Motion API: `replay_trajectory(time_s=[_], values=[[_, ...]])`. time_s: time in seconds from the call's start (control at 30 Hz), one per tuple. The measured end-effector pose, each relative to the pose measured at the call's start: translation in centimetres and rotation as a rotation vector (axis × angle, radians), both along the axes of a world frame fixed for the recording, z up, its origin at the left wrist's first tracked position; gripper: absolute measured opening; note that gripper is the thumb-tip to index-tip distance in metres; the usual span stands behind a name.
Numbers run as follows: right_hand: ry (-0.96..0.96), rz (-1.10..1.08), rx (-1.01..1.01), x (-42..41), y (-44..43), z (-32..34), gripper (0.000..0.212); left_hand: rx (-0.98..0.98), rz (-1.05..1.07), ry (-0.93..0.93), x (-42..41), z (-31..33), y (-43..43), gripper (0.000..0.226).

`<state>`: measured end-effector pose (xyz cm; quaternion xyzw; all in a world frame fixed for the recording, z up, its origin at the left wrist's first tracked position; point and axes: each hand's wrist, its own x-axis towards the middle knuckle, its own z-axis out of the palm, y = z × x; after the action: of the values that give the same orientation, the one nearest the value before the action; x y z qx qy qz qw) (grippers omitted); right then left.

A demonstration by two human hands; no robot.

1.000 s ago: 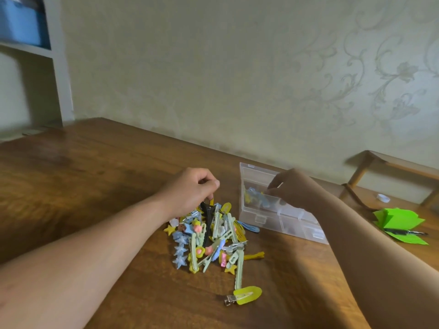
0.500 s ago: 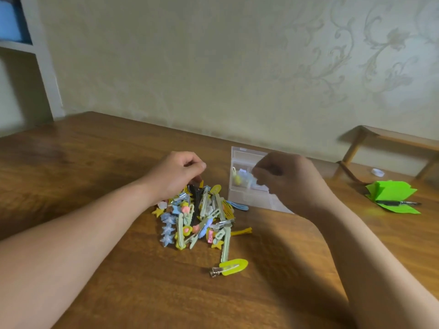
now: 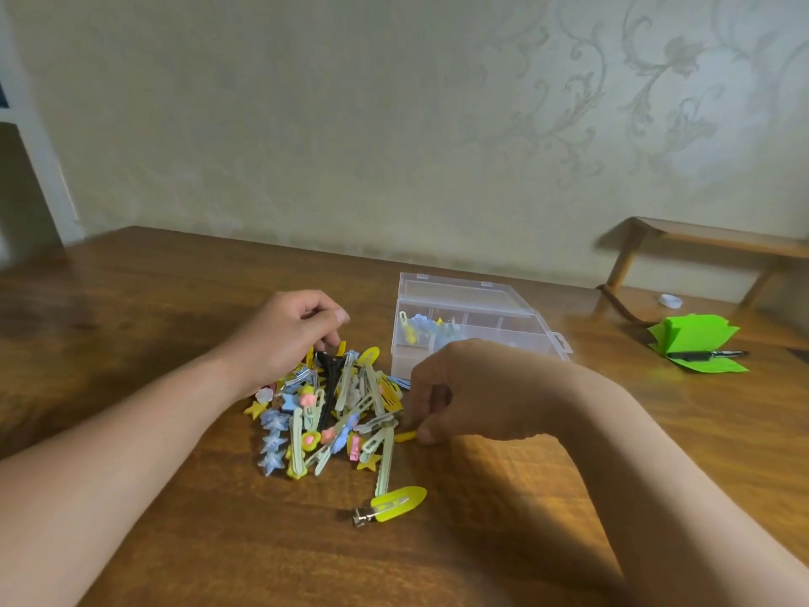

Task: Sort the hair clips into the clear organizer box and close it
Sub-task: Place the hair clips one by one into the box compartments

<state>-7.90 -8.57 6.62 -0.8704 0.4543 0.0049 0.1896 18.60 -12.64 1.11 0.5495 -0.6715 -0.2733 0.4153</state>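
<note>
A pile of colourful hair clips [image 3: 326,409] lies on the wooden table [image 3: 153,300]. A yellow oval clip [image 3: 392,503] sits alone in front of the pile. The clear organizer box [image 3: 470,308] stands behind the pile to the right, its lid open, with several clips in its left compartment. My left hand [image 3: 284,339] rests on the back of the pile, its fingers curled around clips there. My right hand [image 3: 464,392] is at the pile's right edge, thumb and fingers pinching a thin yellow clip [image 3: 405,436].
Folded green paper [image 3: 694,343] with a dark pen [image 3: 709,355] lies at the right. A small white cap [image 3: 670,301] and a wooden stand [image 3: 700,247] are behind it. A white shelf post [image 3: 39,159] rises at the far left.
My right hand has left the organizer box and come down to the pile's right edge, where it now pinches a yellow clip. My left hand stays on the pile.
</note>
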Motion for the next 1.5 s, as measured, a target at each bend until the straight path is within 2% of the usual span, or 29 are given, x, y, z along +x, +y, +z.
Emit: replay_trajectory(time_s=[0.23,0.4,0.5,0.6,0.67,0.73,0.93,1.1,1.2,1.33,1.5], values=[[0.167,0.004,-0.107,-0.1,0.2,0.4,0.018,0.007,-0.002,-0.007,0.0,0.0,0.0,0.018],[0.162,-0.041,-0.061,-0.4,0.4,0.8,0.015,0.014,-0.009,0.013,0.0,-0.2,-0.1,0.017],[-0.073,-0.12,0.001,-1.2,0.4,2.1,0.009,0.016,-0.013,0.017,0.0,-0.2,-0.2,0.017],[-0.364,-0.279,-0.119,-2.0,-1.2,3.3,0.011,0.016,-0.003,0.025,-0.1,-0.1,-0.2,0.017],[-0.427,-0.428,-0.212,-2.0,-3.6,3.6,0.01,0.023,0.002,0.02,-0.2,0.0,-0.2,0.018],[-0.383,-0.499,-0.246,-1.5,-6.2,3.5,0.008,0.024,-0.001,0.022,-0.3,0.1,-0.2,0.018],[-0.013,-0.541,-0.233,0.5,-11.5,1.8,0.018,0.042,0.0,0.025,-0.1,0.0,-0.3,0.019],[0.068,-0.594,-0.232,0.7,-12.2,0.5,0.028,0.056,-0.014,0.007,-0.1,-0.1,-0.3,0.02],[0.024,-0.634,-0.262,0.5,-11.7,-0.2,0.03,0.047,-0.014,0.01,-0.2,-0.1,-0.3,0.02],[-0.076,-0.659,-0.326,0.2,-10.2,-0.6,0.022,0.031,-0.005,0.006,0.0,-0.4,-0.4,0.02],[-0.314,-0.628,-0.473,0.0,-6.4,-0.1,0.015,0.004,0.005,0.074,0.3,-0.3,0.3,0.021]])
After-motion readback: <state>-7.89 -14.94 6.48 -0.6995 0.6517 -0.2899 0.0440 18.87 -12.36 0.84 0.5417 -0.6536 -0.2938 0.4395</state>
